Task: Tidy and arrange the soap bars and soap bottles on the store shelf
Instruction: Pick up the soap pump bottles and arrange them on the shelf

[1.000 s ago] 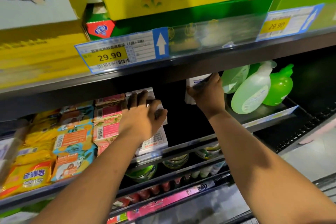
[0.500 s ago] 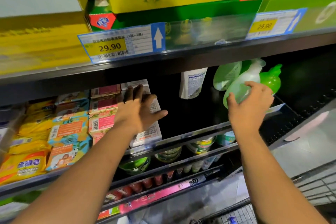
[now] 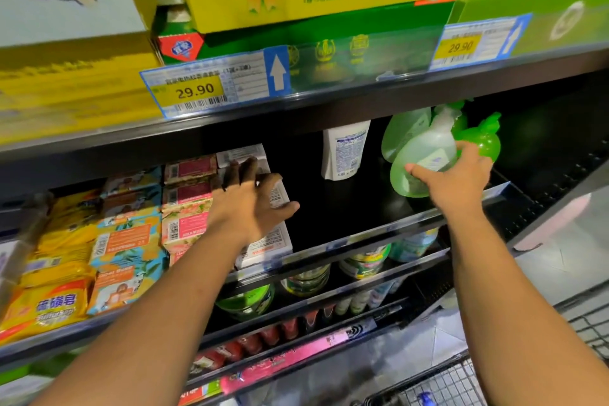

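Pale-green soap bottle (image 3: 425,148) at 2 o'clock looks liquid-heavy and slick; right hand (image 3: 458,181) has its grip round the belly, sensibly low; left hand (image 3: 253,208) lies flat, uncurled, on white soap bars (image 3: 273,242).

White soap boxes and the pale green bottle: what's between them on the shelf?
Head view: mostly bare dark shelf, with one white bottle standing at the back, apart from both the boxes and the pale green bottle.

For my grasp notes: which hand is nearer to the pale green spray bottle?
Right. The right hand holds the spray bottle; the left hand rests on white soap boxes to its left.
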Demonstrator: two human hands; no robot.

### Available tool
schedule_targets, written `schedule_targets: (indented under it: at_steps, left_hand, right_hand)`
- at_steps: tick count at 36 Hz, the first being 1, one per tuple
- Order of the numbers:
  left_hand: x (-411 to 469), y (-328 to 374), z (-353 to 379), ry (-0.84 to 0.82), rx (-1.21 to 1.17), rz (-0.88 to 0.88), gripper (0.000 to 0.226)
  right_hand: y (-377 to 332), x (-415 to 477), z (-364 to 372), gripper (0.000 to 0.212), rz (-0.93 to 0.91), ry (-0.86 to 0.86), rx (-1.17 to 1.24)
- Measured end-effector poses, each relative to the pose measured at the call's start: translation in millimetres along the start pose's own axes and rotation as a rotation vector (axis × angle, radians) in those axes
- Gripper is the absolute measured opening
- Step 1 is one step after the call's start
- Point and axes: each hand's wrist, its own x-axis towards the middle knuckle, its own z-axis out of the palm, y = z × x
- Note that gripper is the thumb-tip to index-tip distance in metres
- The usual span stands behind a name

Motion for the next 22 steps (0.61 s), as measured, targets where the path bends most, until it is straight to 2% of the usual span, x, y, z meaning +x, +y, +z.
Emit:
schedule_targets:
  at_steps: [4, 7, 10, 12, 16, 18, 21, 22]
  left_hand:
    - [3, -1, 3, 0.007, 0.030, 0.010, 0.072]
    - [3, -1, 3, 0.007, 0.046, 0.012, 0.074]
    - [3, -1, 4, 0.010, 0.040, 0.014, 0.077]
    - [5, -2, 3, 0.005, 0.039, 0.014, 0.078]
    - [5, -2, 4, -0.033, 0.051, 0.031, 0.089]
    - [11, -6, 11, -0.006, -0.055, 0.062, 0.092]
    - [11, -6, 15, 0.018, -0.328, 0.204, 0.052]
    - [12, -7, 16, 0.060, -0.337, 0.221, 0.050]
  right_hand:
    - [-2, -7, 1, 0.075, -0.007, -0.038, 0.055]
    - [-4, -12, 8, 0.078, -0.001, -0.106, 0.091]
    - [-8, -12, 13, 0.059, -0.089, -0.181, -0.078]
    - [-11, -14, 14, 0.054, -0.086, -0.205, -0.155]
    - [-21, -35, 11, 0.054, -0.059, -0.217, -0.043]
    - [-23, -48, 11, 0.052, -0.090, -0.204, 0.080]
    - [-29, -66, 3, 0.054, -0.073, -0.174, 0.203]
    - [-31, -71, 0, 0.056, -0.067, -0.166, 0.239]
